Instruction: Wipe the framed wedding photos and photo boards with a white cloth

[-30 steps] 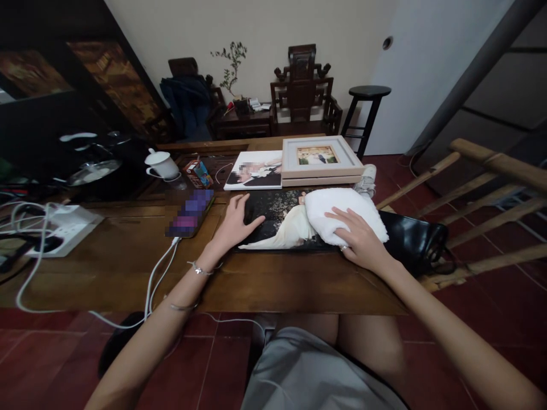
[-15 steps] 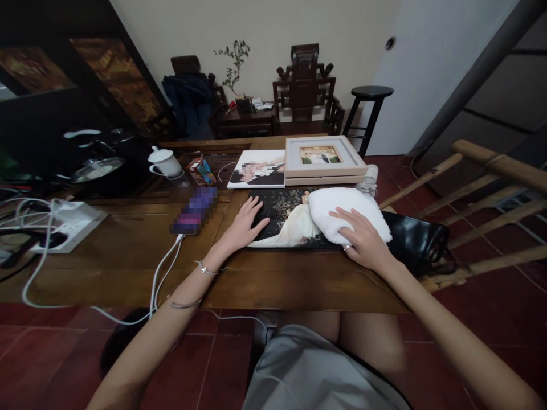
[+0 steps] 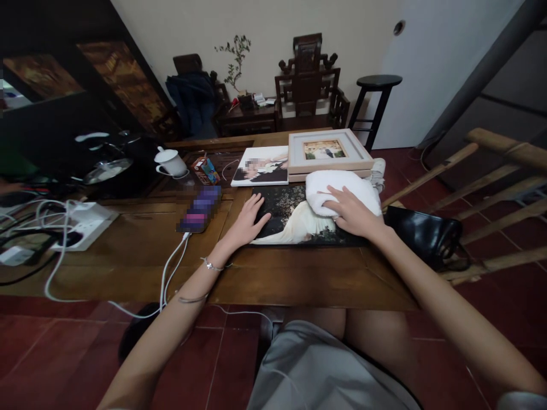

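A dark photo panel (image 3: 280,208) with a pale gown in its picture lies flat on the wooden table (image 3: 290,276). My left hand (image 3: 249,221) rests open on its left edge, thumb spread away from the fingers. On the right part of the panel, my right hand (image 3: 354,212) holds a folded white fluffy towel (image 3: 318,183) against the surface. The towel hides the panel's upper right area. Just beyond the panel are a white-edged photo print (image 3: 260,173) and pale wooden picture frames (image 3: 294,165) in a stack.
Left of the panel lies a phone (image 3: 200,210) with a charging cable. A lidded white cup (image 3: 171,164), a drink carton (image 3: 206,171) and a power strip (image 3: 88,225) stand farther left. A black bag (image 3: 421,233) sits at right by a wooden chair (image 3: 491,176).
My right hand has moved the white towel slightly up and left across the panel, uncovering more of its lower right part. My left hand keeps its place on the left edge.
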The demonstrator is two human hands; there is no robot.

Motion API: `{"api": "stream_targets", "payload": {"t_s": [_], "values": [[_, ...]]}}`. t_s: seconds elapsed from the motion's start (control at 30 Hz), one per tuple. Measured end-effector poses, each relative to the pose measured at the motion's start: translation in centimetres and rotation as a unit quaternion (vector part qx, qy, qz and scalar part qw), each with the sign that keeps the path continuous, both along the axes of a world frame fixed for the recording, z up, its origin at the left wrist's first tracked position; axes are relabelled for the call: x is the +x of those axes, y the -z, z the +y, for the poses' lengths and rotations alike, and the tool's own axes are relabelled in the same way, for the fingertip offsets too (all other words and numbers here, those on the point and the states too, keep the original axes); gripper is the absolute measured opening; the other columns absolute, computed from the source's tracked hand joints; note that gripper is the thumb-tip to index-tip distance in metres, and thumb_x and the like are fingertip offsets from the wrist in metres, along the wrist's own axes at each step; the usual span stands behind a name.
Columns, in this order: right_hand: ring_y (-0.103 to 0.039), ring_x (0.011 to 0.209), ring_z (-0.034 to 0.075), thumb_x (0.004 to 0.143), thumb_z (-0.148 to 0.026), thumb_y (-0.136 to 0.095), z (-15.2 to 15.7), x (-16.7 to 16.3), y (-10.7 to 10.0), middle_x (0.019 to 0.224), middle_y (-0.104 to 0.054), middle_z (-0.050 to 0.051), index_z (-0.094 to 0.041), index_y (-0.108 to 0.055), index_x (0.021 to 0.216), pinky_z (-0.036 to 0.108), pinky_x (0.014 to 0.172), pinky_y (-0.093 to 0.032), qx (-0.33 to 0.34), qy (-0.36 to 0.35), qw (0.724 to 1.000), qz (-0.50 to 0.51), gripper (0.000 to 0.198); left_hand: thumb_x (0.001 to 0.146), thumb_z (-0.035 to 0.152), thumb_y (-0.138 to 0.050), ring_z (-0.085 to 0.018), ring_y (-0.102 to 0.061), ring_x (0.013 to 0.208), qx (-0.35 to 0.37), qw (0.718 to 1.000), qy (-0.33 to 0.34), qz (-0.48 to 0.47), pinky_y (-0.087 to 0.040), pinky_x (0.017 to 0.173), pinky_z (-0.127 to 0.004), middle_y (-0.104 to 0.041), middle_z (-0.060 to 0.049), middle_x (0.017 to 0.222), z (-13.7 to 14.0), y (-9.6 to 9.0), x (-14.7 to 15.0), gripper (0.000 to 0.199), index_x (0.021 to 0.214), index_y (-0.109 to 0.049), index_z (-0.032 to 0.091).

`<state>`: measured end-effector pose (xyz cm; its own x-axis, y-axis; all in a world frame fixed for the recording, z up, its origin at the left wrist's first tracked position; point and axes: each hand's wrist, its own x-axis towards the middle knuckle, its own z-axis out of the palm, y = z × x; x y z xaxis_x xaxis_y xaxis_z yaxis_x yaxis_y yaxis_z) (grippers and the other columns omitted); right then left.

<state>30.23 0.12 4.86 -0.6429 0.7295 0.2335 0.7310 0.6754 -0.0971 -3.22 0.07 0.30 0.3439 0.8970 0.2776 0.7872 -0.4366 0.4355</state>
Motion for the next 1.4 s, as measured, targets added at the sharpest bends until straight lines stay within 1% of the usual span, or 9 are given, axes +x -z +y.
{"api": "stream_targets", "payload": {"t_s": [0.13,0.33,0.43,0.63,0.77,0.9,1.03,1.2,1.4], "values": [[-0.035,0.147,0.039,0.068,0.004,-0.051,-3.2,0.0,0.3,0.152,-0.051,0.014,-0.017,-0.07,0.111,0.07,0.114,-0.031,-0.004,-0.027,1.0,-0.001,0.051,0.101,0.047,-0.043,-0.031,-0.023,0.154,-0.009,1.0,0.001,0.01,-0.019,0.126,-0.049,-0.032,-0.023,0.161,0.0,0.0,0.1,0.066,0.15,-0.041,0.004],[-0.026,0.15,0.041,0.064,0.003,-0.051,-11.0,0.2,0.6,0.157,-0.044,0.015,-0.016,-0.071,0.104,0.072,0.115,-0.028,-0.007,-0.101,0.995,-0.002,0.049,0.1,0.047,-0.043,-0.03,-0.024,0.154,-0.01,1.0,-0.004,0.003,-0.019,0.125,-0.05,-0.033,-0.02,0.162,-0.1,0.0,0.3,0.062,0.15,-0.041,0.01],[-0.028,0.15,0.039,0.063,0.002,-0.052,-12.0,0.4,0.6,0.157,-0.046,0.014,-0.018,-0.071,0.102,0.069,0.116,-0.029,-0.01,-0.12,0.993,0.001,0.048,0.1,0.048,-0.042,-0.03,-0.024,0.153,-0.012,1.0,-0.003,0.003,-0.02,0.124,-0.051,-0.033,-0.019,0.162,-0.1,0.1,0.3,0.062,0.15,-0.041,0.012],[-0.044,0.142,0.036,0.065,-0.001,-0.052,-6.1,0.9,0.5,0.148,-0.055,0.016,-0.02,-0.07,0.107,0.064,0.111,-0.037,0.011,-0.078,0.997,0.026,0.049,0.101,0.05,-0.04,-0.028,-0.022,0.154,-0.014,1.0,0.0,0.003,-0.019,0.125,-0.051,-0.032,-0.017,0.163,-0.1,0.1,0.1,0.062,0.151,-0.041,0.014],[-0.063,0.111,0.033,0.071,-0.004,-0.05,-1.0,1.3,-0.2,0.122,-0.069,0.015,-0.02,-0.069,0.104,0.048,0.093,-0.049,0.035,-0.021,0.999,0.015,0.042,0.101,0.049,-0.04,-0.028,-0.022,0.154,-0.016,1.0,0.006,0.005,-0.018,0.125,-0.05,-0.031,-0.018,0.163,0.0,0.0,0.0,0.062,0.151,-0.041,0.012],[-0.063,0.087,0.031,0.075,-0.009,-0.047,2.1,1.5,-0.9,0.09,-0.069,0.012,-0.017,-0.069,0.106,0.04,0.075,-0.047,0.035,0.018,0.999,-0.007,0.039,0.1,0.049,-0.041,-0.029,-0.022,0.154,-0.017,1.0,0.006,0.008,-0.018,0.125,-0.05,-0.031,-0.02,0.163,0.0,-0.1,0.1,0.064,0.151,-0.041,0.009],[-0.063,0.092,0.032,0.074,-0.007,-0.046,2.3,1.3,-0.5,0.098,-0.07,0.014,-0.017,-0.067,0.109,0.042,0.077,-0.049,0.038,0.033,0.999,0.001,0.043,0.1,0.049,-0.04,-0.029,-0.022,0.154,-0.016,1.0,0.003,0.006,-0.018,0.125,-0.051,-0.031,-0.02,0.163,0.0,-0.1,0.2,0.064,0.151,-0.04,0.009],[-0.056,0.129,0.033,0.073,-0.003,-0.049,-1.7,1.3,0.5,0.138,-0.062,0.014,-0.021,-0.066,0.112,0.059,0.107,-0.043,0.027,-0.005,0.999,0.04,0.046,0.101,0.049,-0.04,-0.029,-0.022,0.154,-0.019,1.0,0.001,0.005,-0.019,0.125,-0.051,-0.031,-0.019,0.163,-0.2,-0.2,0.3,0.062,0.151,-0.04,0.012],[-0.039,0.146,0.034,0.063,0.002,-0.05,-10.2,2.0,0.9,0.148,-0.055,0.015,-0.02,-0.068,0.103,0.064,0.119,-0.03,-0.001,-0.097,0.994,0.046,0.049,0.101,0.048,-0.042,-0.03,-0.023,0.154,-0.019,1.0,-0.006,0.005,-0.019,0.125,-0.051,-0.031,-0.018,0.163,-0.3,-0.2,0.4,0.062,0.151,-0.04,0.013]]}}
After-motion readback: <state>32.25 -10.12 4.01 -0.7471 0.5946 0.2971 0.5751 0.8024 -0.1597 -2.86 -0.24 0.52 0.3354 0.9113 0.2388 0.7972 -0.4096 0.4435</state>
